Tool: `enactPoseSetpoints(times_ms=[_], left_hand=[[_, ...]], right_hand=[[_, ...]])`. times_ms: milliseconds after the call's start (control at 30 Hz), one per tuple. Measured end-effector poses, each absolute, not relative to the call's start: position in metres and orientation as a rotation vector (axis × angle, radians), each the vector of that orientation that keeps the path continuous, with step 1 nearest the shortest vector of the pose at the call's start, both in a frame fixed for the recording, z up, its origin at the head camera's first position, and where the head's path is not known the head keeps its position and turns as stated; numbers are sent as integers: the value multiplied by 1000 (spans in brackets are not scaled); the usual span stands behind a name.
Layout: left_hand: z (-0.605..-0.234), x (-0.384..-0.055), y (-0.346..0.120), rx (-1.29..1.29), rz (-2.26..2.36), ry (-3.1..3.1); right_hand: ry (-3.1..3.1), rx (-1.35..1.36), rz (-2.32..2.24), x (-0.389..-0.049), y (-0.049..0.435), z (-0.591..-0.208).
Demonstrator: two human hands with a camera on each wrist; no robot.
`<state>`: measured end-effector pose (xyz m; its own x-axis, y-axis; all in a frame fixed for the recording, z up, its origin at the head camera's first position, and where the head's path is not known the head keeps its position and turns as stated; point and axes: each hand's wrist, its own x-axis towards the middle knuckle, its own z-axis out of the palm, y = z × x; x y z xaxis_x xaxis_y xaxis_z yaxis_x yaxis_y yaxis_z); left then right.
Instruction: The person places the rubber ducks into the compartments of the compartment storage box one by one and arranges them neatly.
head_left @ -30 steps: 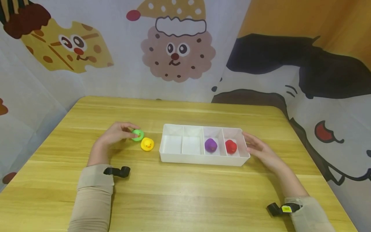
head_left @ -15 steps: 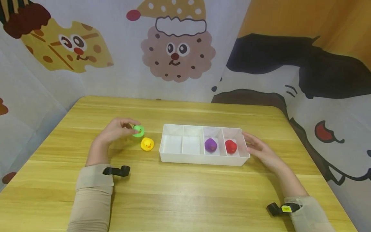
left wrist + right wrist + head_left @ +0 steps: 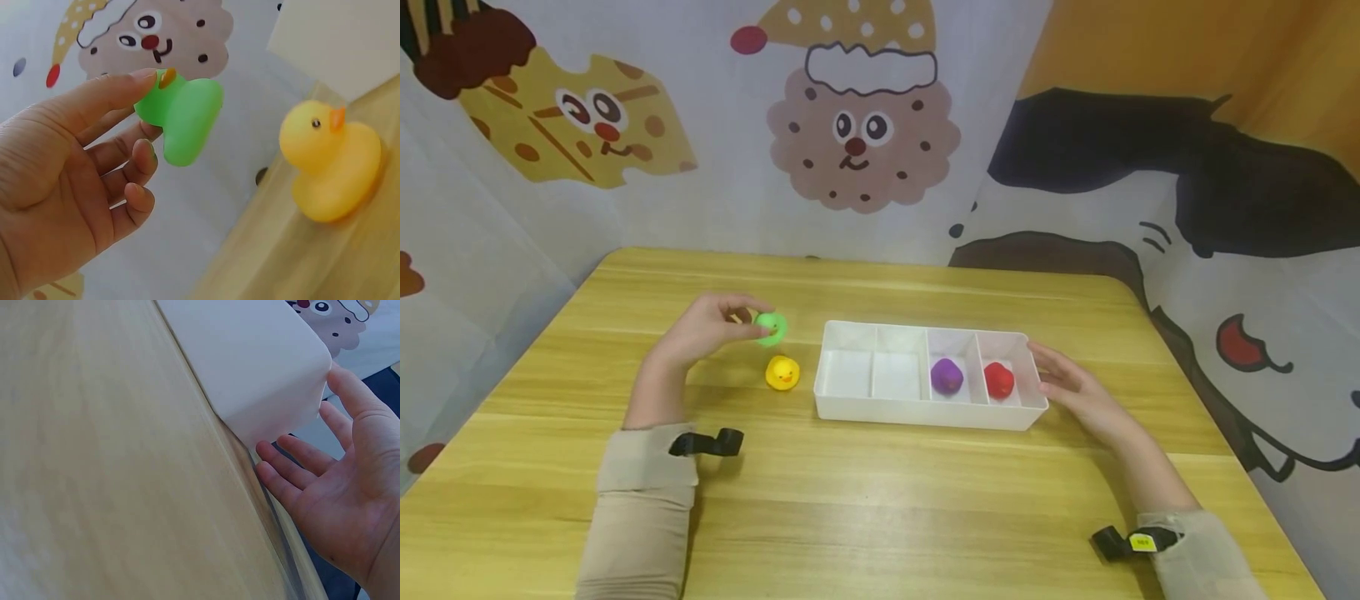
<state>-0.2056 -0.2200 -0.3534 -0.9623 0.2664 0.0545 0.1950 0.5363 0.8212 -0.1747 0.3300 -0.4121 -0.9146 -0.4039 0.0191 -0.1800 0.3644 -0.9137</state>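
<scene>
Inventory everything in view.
Wooden table: 1, yellowish, centre
Long white divided box: 1, white, on table
Round purple toy: 1, purple, third compartment from left
Round red toy: 1, red, fourth compartment
Yellow toy duck: 1, yellow, left of box
Green toy duck: 1, green, above table
Printed cloth backdrop: count unclear, multicoloured, behind table
Beige sleeves: 2, beige, forearms
Black wrist devices: 2, black, on sleeves
Left hand: 1, pinching green duck
Right hand: 1, at box's right end

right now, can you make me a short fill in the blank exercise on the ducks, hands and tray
The left hand pinches the ____ duck.
The white tray has ____ compartments.
The right hand is at the tray end nearest the ____ toy.
The yellow duck has an ____ bill.

Missing words: green; four; red; orange
</scene>
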Motion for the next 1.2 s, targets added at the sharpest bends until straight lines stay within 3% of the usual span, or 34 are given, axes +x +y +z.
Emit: enactPoseSetpoints(times_ms=[600,1200], left_hand=[[-326,-191,-180,595,1523,2627],[-324,-186,-134,1060,1523,2503]], right_hand=[[2415,-520,-1577,-174,330,-412],[2432,-514,-1556,-173,329,-411]])
